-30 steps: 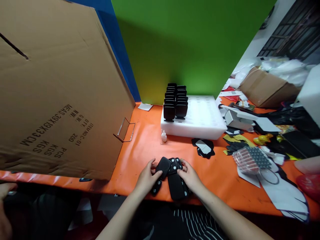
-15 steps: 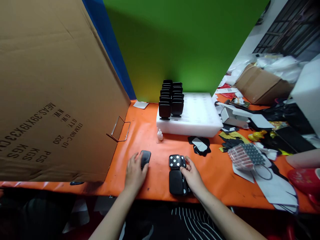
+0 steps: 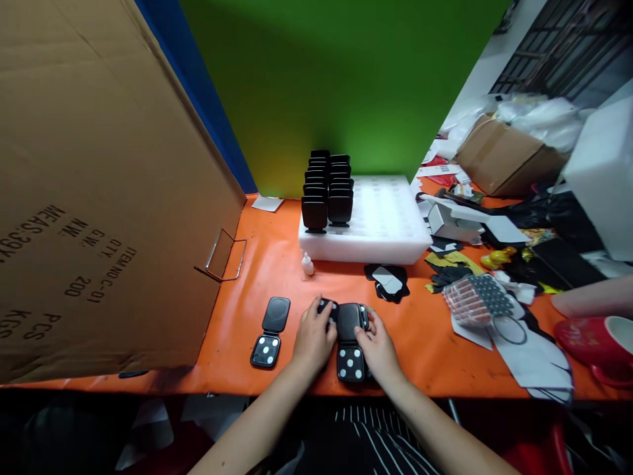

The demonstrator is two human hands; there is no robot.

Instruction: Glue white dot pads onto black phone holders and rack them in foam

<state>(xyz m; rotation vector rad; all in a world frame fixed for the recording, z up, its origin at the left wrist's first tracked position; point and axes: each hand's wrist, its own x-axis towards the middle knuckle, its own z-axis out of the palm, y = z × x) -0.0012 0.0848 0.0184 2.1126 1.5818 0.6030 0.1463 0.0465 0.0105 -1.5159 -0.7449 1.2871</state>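
Near the table's front edge lies a stack of black hinged cases point(image 3: 349, 323), unfolded, the top one with a plain half and a half with white dots. My right hand point(image 3: 378, 344) grips the stack's right side between thumb and fingers. Just left of it, my left hand point(image 3: 315, 338) has its fingers and thumb on another dotted black case point(image 3: 328, 306), mostly hidden under the hand. Farther left, a single hinged case point(image 3: 275, 315) lies unfolded on the orange table, with its dotted half toward me.
A white foam block point(image 3: 366, 247) holds two rows of upright black cases point(image 3: 314, 214). In front stand a small white bottle point(image 3: 307, 264) and black and white cut pieces point(image 3: 388, 281). A large cardboard box point(image 3: 123, 165) borders the left; a red mug point(image 3: 588, 346) and clutter fill the right.
My left hand has left the single case at the left, now lying uncovered, and moved right beside the stack. My right hand stays at the stack, whose top case now shows its dotted half nearer me.
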